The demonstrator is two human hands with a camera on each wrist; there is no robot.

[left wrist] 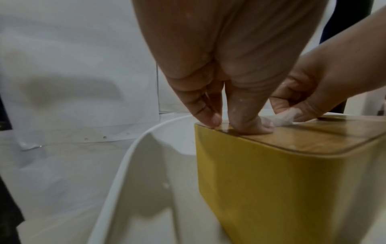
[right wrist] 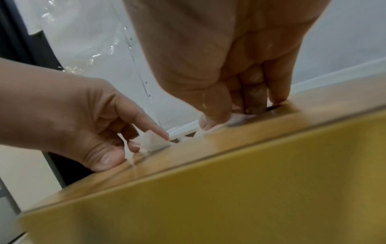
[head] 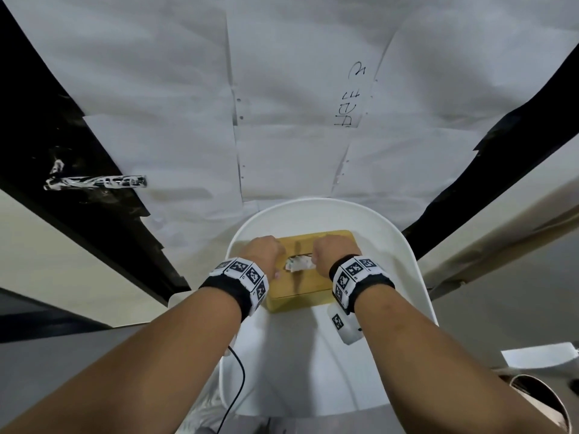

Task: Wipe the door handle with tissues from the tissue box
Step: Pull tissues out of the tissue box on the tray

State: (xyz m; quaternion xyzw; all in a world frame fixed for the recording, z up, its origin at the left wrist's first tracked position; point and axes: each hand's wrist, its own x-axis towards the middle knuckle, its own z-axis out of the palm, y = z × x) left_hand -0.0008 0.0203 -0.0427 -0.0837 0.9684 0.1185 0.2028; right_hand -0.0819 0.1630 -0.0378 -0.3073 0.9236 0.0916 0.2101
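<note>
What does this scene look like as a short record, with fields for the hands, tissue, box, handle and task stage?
left hand: fingers pinching the tissue, thumb pressing the lid
right hand: pinching the tissue at the slot
tissue: white, partly out of the slot
tissue box: yellow, wooden lid, on the white chair
door handle: silver, smeared white, to the left, untouched
stage: drawing a tissue, wiping not yet begun

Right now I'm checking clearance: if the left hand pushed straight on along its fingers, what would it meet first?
The left hand points down, fingertips already on the tissue box lid beside the tissue. It would meet that wooden lid at once, it seems.
</note>
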